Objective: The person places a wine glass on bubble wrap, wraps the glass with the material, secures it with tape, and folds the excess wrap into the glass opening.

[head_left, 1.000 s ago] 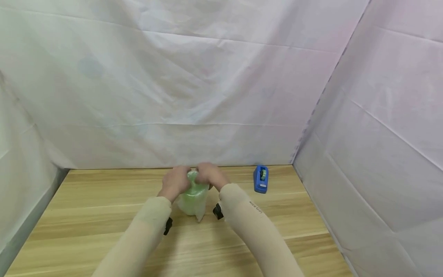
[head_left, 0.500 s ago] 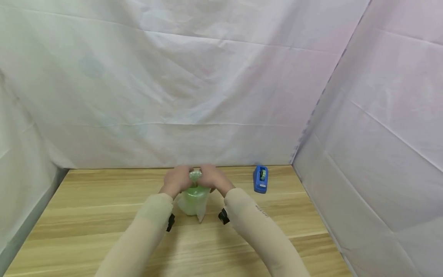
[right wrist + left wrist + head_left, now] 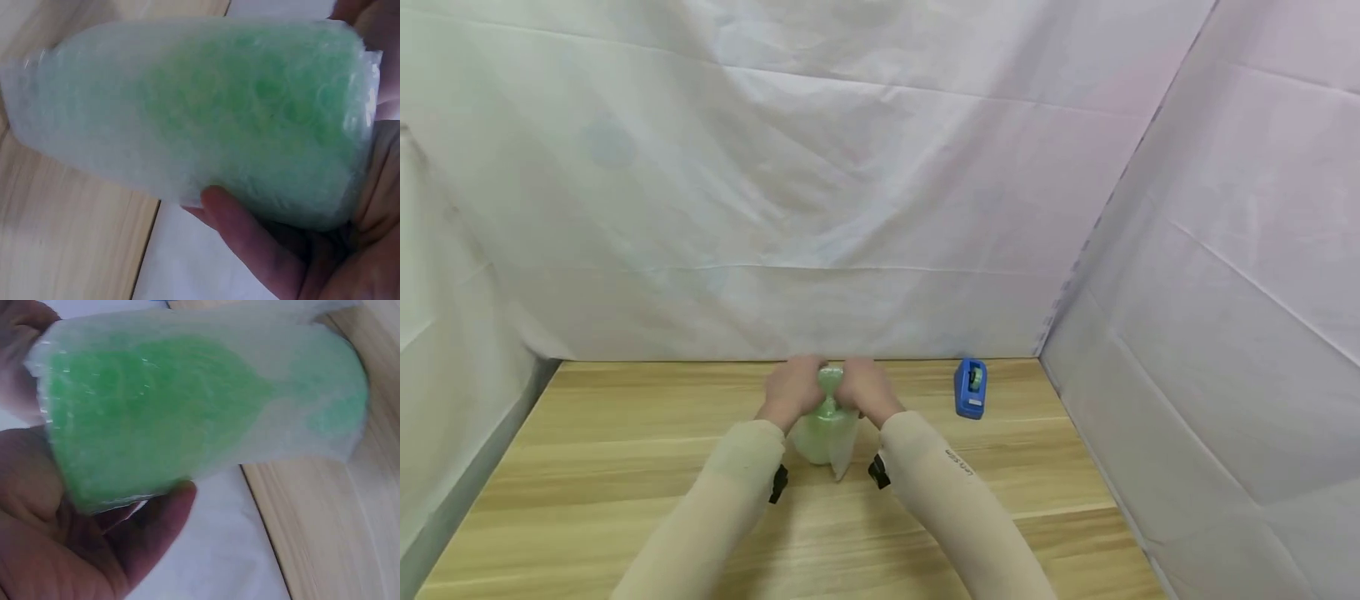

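Observation:
A green goblet-shaped thing in bubble wrap (image 3: pixel 823 437) stands on the table near its back edge, wide at the top, narrow lower down, with a rounded foot. The bubble wrap (image 3: pixel 300 350) covers it whole and flares loosely at the lower end, one corner pointing toward me. My left hand (image 3: pixel 793 387) grips the upper part from the left, its thumb (image 3: pixel 165 522) along the side. From the right my right hand (image 3: pixel 867 390) holds the same part, a finger (image 3: pixel 244 231) lying against the wrap. The other fingers are partly hidden behind the bundle.
A blue tape dispenser (image 3: pixel 971 390) with a roll of tape stands to the right near the back edge of the wooden table (image 3: pixel 647 467). White cloth (image 3: pixel 820 308) hangs behind the table and along both sides.
Both hands stay on the wrapped thing and shift slightly around its upper part. More of its top and narrow middle shows between them now. The head view has turned a little.

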Motion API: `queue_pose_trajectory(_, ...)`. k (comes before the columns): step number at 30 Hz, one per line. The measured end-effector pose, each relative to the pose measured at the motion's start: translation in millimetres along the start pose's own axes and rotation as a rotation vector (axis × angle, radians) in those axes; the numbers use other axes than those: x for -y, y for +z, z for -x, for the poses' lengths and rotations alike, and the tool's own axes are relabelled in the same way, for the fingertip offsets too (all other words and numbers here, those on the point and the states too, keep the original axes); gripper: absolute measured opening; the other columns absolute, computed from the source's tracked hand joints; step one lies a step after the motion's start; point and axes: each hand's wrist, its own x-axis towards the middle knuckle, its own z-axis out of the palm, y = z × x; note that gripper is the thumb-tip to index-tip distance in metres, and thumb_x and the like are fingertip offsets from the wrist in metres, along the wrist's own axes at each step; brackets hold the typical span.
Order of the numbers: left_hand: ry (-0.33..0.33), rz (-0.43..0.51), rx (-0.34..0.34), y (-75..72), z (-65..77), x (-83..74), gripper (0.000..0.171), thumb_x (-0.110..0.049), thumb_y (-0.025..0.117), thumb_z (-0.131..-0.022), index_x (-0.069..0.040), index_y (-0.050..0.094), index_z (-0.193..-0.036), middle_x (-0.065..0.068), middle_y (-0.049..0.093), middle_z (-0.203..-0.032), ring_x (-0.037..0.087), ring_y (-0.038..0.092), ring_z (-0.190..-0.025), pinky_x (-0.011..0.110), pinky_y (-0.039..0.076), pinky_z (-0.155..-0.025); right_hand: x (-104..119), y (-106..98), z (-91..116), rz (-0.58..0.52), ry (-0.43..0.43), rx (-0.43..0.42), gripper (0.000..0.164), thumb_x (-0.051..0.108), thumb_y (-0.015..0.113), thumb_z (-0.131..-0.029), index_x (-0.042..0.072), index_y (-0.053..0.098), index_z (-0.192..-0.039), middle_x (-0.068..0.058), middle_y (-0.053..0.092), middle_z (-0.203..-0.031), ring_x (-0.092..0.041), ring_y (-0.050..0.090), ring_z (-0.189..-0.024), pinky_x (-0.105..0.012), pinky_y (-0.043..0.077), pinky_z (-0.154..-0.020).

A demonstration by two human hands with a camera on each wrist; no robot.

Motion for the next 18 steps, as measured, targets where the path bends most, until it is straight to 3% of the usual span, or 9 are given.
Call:
queue_pose_trajectory(4,-0.016,0.059,0.108,-6.4,5.1,-4.4,0.038,-0.012,0.071,-0.072,-0.008,0.061,-0.108,0.010,0.064,-0.106,0.028,0.060,-0.091,0.043,0.051,-0.072,0,1,1,0.129,0.030,-0.064,0.010,0.018,0.066,-0.075,0.013,0.059,-0.069,-0.001,0.059,-0.070,-0.017,0.055,-0.058,-0.027,0.044,-0.046)
queue_pose_trajectory(8,-0.057,0.062,0.177,-6.8,7.1,-4.5,0.011,-0.016,0.066,-0.078,-0.010,0.061,-0.087,0.006,0.063,-0.086,0.022,0.058,-0.074,0.035,0.049,-0.060,1,1,3,0.195,0.003,-0.046,0.017,0.024,0.066,-0.076,0.015,0.057,-0.065,0.001,0.056,-0.068,-0.016,0.050,-0.060,-0.027,0.042,-0.048)
queue_pose_trajectory(11,-0.072,0.019,0.151,-4.3,6.7,-6.3,0.006,-0.008,0.064,-0.078,-0.010,0.059,-0.080,0.005,0.060,-0.078,0.020,0.054,-0.067,0.030,0.045,-0.053,1,-3,4,0.207,-0.054,0.003,0.008,0.022,0.065,-0.078,0.014,0.061,-0.080,-0.001,0.059,-0.081,-0.016,0.049,-0.066,-0.028,0.042,-0.052)
queue_pose_trajectory(15,-0.075,-0.054,0.096,-1.8,4.5,-8.8,0.010,0.002,0.062,-0.075,-0.008,0.060,-0.078,0.007,0.062,-0.079,0.020,0.053,-0.069,0.031,0.046,-0.056,1,-9,0,0.128,-0.150,0.084,0.029,0.026,0.064,-0.082,0.016,0.058,-0.108,-0.002,0.061,-0.100,-0.018,0.054,-0.073,-0.031,0.046,-0.056)
queue_pose_trajectory(18,-0.104,-0.067,0.066,0.6,2.1,-7.1,0.008,0.002,0.061,-0.075,-0.006,0.061,-0.076,0.010,0.062,-0.082,0.021,0.052,-0.068,0.030,0.045,-0.052,5,-7,-3,0.109,-0.172,0.088,0.017,0.028,0.064,-0.083,0.015,0.060,-0.094,0.000,0.061,-0.088,-0.016,0.053,-0.067,-0.030,0.046,-0.054)
